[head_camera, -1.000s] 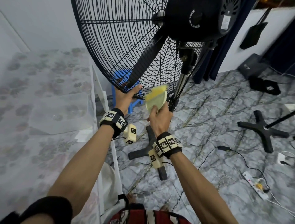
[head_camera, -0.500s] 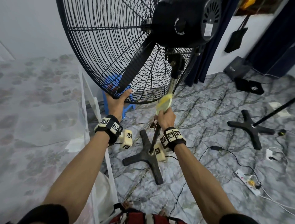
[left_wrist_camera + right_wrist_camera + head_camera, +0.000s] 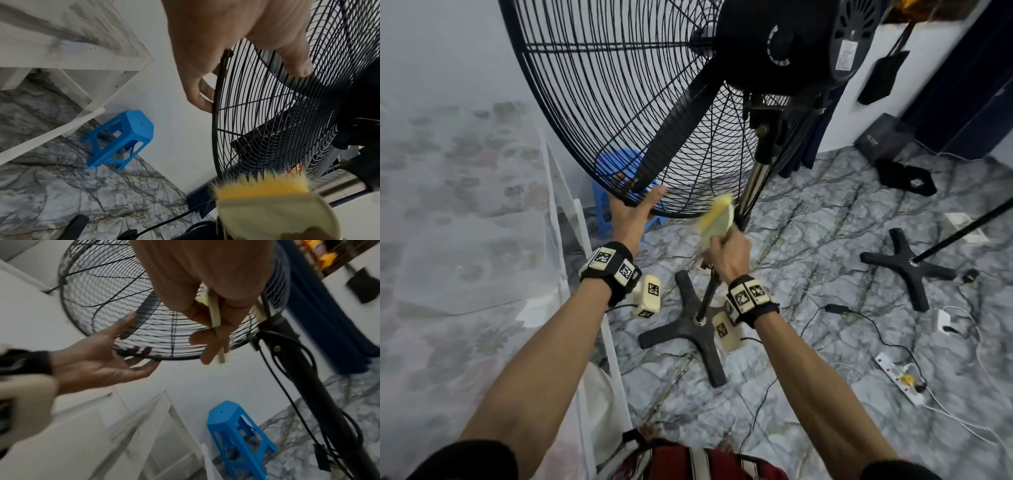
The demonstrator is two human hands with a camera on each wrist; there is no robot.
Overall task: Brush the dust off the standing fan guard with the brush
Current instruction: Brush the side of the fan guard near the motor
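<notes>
At the lower rim of the black wire fan guard (image 3: 619, 113), the left hand (image 3: 631, 216) is placed with the palm under the rim, the thumb laid along the outer wires and the fingers curled up around the rim from the far side. Just right of that hand, a pale flat brush with yellow bristles (image 3: 717, 219) is gripped by the right hand (image 3: 727, 251), the fingers being wrapped round its thin handle. The bristles are held up against the bottom of the guard, close beside the fan's metal pole (image 3: 753, 185). Below the guard, the black cross-shaped base (image 3: 693, 330) is seen on the grey marbled floor (image 3: 808, 240), and a small blue plastic stool (image 3: 121, 139) stands behind it by the white wall.
</notes>
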